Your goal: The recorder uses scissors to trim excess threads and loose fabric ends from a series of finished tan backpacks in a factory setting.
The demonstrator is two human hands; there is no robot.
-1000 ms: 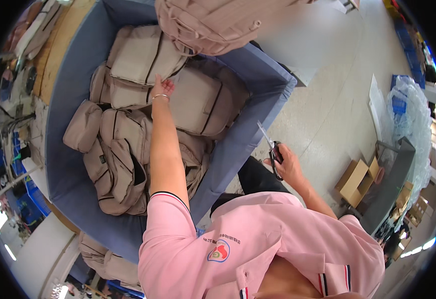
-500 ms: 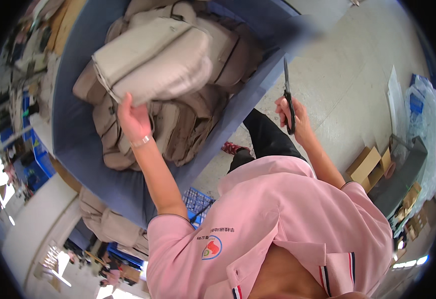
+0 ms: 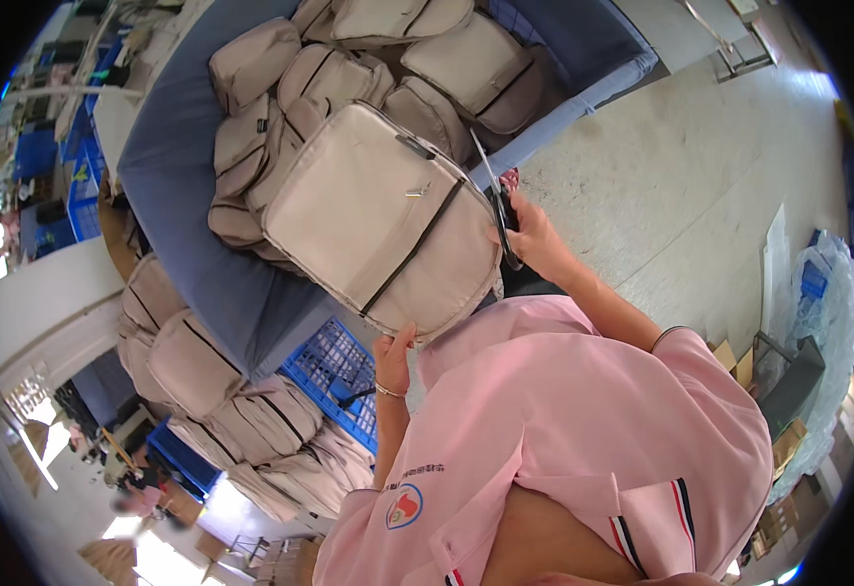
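Observation:
A beige backpack (image 3: 358,205) with a black zip line and a small metal zip pull is held up in front of me, tilted, above the edge of a blue fabric-lined bin (image 3: 178,215). My left hand (image 3: 394,363) pinches its near edge between thumb and fingers. At its right side, my right hand (image 3: 536,239) is closed around black-handled scissors (image 3: 502,220), blades pointing up and away. The fingertips of that hand appear to touch the backpack's side. More beige backpacks (image 3: 256,63) are heaped in the bin behind.
Left of me, beside the bin, lies another stack of beige backpacks (image 3: 192,363) next to a blue plastic crate (image 3: 334,376). To the right are cardboard boxes (image 3: 729,361), a dark grey panel (image 3: 788,381) and clear plastic wrapping (image 3: 822,313) on the concrete floor (image 3: 661,186).
The backpack has come out from over the bin toward my body and turned. My left hand drew back to its near edge, and my right hand brought the scissors left to its side.

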